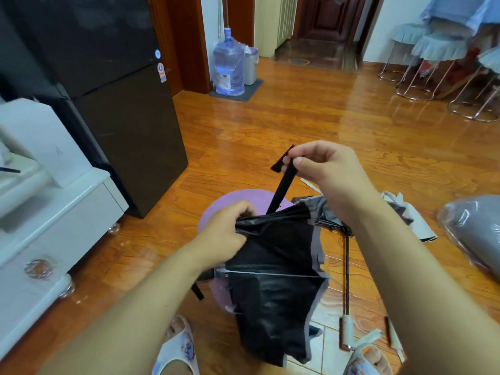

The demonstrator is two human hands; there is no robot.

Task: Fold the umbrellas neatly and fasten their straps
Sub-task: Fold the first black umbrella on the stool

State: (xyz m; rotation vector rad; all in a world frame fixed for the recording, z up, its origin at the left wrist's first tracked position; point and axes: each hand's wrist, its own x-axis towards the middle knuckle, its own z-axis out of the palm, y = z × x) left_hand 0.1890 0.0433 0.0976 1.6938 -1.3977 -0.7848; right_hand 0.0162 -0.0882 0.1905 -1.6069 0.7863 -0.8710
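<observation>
A black umbrella with a grey outer edge [276, 288] hangs loosely gathered in front of me, above a purple round stool [243, 197]. My left hand [227, 234] grips the bunched canopy near its top. My right hand [322, 169] pinches the end of the black strap [284, 182] and holds it stretched upward from the canopy. A second umbrella [346, 280], grey with a long thin shaft and a pale handle, lies on the floor to the right, partly hidden behind the first.
A black fridge [113, 104] and a white cabinet [54, 212] stand at the left. A water bottle [228, 66] and bin sit at the back. Chrome-legged stools [433, 63] are far right. A plastic-wrapped grey bundle [473, 231] lies at right. My slippered feet [178, 347] are below.
</observation>
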